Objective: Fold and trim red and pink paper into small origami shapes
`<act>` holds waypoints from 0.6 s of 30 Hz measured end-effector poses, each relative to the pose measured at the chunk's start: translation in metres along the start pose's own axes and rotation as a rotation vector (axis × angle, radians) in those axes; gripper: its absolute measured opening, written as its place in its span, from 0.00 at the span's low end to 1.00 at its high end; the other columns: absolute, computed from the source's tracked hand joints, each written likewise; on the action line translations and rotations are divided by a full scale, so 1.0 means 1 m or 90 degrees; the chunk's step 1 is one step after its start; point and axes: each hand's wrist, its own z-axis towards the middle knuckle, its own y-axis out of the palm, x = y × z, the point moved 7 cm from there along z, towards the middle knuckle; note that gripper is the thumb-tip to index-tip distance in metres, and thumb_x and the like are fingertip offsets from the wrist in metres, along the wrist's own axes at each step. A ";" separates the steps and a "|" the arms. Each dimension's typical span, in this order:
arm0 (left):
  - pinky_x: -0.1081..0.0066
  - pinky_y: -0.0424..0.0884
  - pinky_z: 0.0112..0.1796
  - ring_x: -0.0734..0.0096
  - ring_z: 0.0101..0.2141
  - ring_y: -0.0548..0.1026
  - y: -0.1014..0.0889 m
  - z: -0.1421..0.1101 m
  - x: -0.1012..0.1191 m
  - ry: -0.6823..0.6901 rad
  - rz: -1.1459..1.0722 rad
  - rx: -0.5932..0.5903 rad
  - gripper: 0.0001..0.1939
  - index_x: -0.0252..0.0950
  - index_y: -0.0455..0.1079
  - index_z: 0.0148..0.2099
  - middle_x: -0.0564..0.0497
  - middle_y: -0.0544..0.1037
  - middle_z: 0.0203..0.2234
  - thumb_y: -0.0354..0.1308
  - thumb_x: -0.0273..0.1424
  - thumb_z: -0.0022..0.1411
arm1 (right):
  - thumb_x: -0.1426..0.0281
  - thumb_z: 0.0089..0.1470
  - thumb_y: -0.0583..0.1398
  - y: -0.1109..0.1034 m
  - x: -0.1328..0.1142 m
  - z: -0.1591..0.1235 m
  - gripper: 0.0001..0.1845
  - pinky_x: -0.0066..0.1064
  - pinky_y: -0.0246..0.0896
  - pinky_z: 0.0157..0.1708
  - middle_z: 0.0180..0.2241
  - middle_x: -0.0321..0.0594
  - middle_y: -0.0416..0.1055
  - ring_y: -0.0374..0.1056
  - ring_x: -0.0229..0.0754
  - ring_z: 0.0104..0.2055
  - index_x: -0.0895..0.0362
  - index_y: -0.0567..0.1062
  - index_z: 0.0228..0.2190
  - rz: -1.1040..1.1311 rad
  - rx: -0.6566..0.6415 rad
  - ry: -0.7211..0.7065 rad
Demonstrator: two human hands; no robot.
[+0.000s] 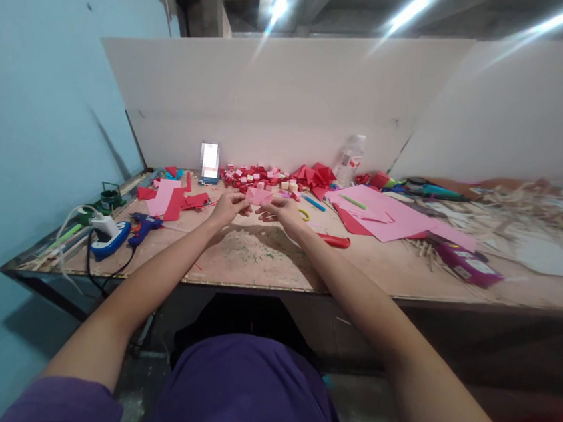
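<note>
Between my two hands, above the table, is a small folded piece of pink paper (259,196). My left hand (230,208) pinches its left edge, and my right hand (281,212) pinches the right edge. The paper shows crease lines, though its exact shape is too small to make out. Just behind it lies a heap of small red and pink paper cubes (257,179). Yellow scissor handles (304,215) rest by my right hand, partly covered by it.
Left are red paper pieces (175,205), a blue glue gun (143,229) and a power strip (111,240) with cords. On the right lie pink sheets (386,215), a red-handled tool (334,241) and a purple box (470,264). A plastic bottle (351,161) stands behind, near a phone (210,161).
</note>
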 end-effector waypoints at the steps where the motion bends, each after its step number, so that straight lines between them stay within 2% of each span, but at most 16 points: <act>1: 0.71 0.75 0.27 0.72 0.21 0.75 -0.001 0.000 0.000 0.001 0.003 0.000 0.21 0.33 0.74 0.27 0.47 0.80 0.22 0.69 0.47 0.56 | 0.56 0.45 0.74 0.000 0.000 0.000 0.20 0.29 0.72 0.29 0.31 0.50 0.82 0.76 0.40 0.28 0.60 0.79 0.27 -0.001 0.003 0.000; 7: 0.70 0.75 0.27 0.73 0.20 0.74 -0.003 0.001 0.002 0.006 0.024 0.000 0.23 0.33 0.74 0.26 0.48 0.79 0.21 0.68 0.49 0.55 | 0.56 0.45 0.74 0.002 0.000 0.000 0.20 0.30 0.73 0.30 0.30 0.48 0.82 0.77 0.42 0.29 0.60 0.79 0.26 -0.002 -0.003 -0.009; 13: 0.69 0.75 0.28 0.70 0.23 0.76 0.001 0.000 0.006 0.017 0.039 -0.019 0.20 0.34 0.78 0.31 0.48 0.80 0.24 0.71 0.48 0.50 | 0.57 0.48 0.72 0.002 -0.002 -0.003 0.17 0.30 0.74 0.32 0.30 0.47 0.82 0.78 0.43 0.32 0.59 0.81 0.27 -0.019 -0.018 -0.017; 18: 0.71 0.71 0.26 0.71 0.22 0.73 0.000 -0.002 0.012 0.048 0.054 -0.009 0.16 0.36 0.75 0.24 0.52 0.76 0.18 0.70 0.43 0.51 | 0.61 0.49 0.71 0.010 0.002 -0.005 0.13 0.30 0.74 0.31 0.31 0.46 0.82 0.78 0.44 0.34 0.58 0.84 0.31 -0.084 -0.089 -0.006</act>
